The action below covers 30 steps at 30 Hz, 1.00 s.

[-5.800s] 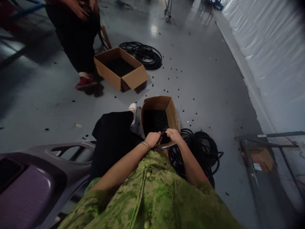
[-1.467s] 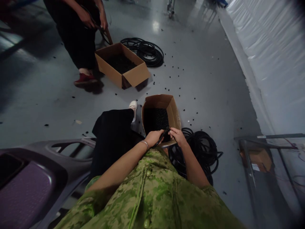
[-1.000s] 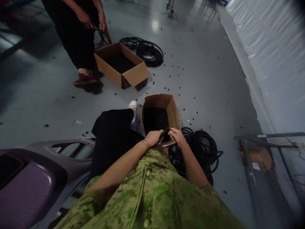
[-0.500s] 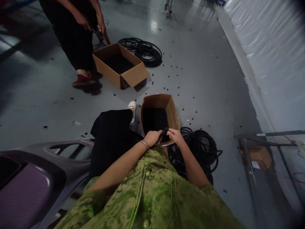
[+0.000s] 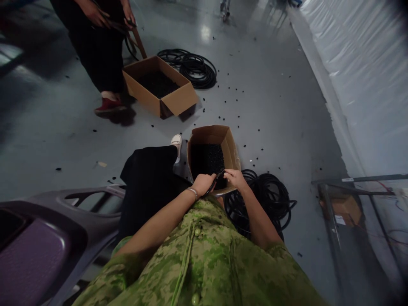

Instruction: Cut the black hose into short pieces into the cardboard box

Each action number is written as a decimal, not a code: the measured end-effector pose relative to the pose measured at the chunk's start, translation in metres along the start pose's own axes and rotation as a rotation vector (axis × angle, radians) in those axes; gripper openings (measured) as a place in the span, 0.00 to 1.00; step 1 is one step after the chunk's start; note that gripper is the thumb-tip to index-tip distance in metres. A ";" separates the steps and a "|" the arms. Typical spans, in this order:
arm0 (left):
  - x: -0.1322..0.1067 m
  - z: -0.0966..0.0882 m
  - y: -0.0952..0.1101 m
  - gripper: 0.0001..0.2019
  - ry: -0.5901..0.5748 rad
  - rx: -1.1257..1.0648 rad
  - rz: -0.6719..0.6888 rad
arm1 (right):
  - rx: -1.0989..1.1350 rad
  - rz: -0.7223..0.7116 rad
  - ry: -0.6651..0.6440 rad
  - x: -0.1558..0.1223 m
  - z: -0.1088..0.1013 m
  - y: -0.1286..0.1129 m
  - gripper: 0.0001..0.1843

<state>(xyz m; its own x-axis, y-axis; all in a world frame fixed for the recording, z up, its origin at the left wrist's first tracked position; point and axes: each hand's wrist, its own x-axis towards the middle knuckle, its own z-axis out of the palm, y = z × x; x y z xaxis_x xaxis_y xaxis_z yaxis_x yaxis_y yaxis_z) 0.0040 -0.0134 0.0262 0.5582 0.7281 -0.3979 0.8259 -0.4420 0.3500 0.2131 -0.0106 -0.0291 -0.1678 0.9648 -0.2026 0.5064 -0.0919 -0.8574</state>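
My left hand (image 5: 204,185) is closed around a dark scissors-like tool (image 5: 219,174), whose tip points toward my other hand. My right hand (image 5: 235,179) is closed, with its fingertips pinching what looks like the end of a black tube, mostly hidden by the fingers. Both hands meet over the near edge of an open cardboard box (image 5: 232,148). Small black pieces (image 5: 214,156) fill the lower part of that box. Beside and under my right forearm lies a loose coil of black tubing (image 5: 270,195).
Across the floor, a co-worker's hands (image 5: 97,16) hold a dark tool above another cardboard box (image 5: 143,94) of black bits. Behind it lies a second tubing coil (image 5: 197,70). A purple-grey chair (image 5: 35,259) stands at left, a metal frame (image 5: 333,216) at right. Black bits dot the floor.
My hands stay almost in place, with the tool's tip shifting slightly between them. The co-worker's hands have moved up and left, away from their box.
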 end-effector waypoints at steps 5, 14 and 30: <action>0.001 -0.001 -0.001 0.17 0.004 0.005 0.010 | -0.025 -0.030 0.001 0.002 0.000 0.003 0.17; 0.001 0.000 -0.005 0.17 0.015 -0.056 -0.028 | -0.027 0.007 -0.018 0.008 0.008 -0.004 0.17; 0.004 0.000 -0.006 0.17 -0.018 -0.032 -0.025 | -0.296 -0.046 -0.067 0.008 0.011 -0.018 0.15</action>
<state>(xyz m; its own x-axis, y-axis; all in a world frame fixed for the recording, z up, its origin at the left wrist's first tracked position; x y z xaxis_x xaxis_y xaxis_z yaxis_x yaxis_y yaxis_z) 0.0008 -0.0082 0.0222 0.5392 0.7289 -0.4219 0.8367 -0.4065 0.3670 0.1934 -0.0038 -0.0201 -0.2468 0.9470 -0.2056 0.7200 0.0372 -0.6930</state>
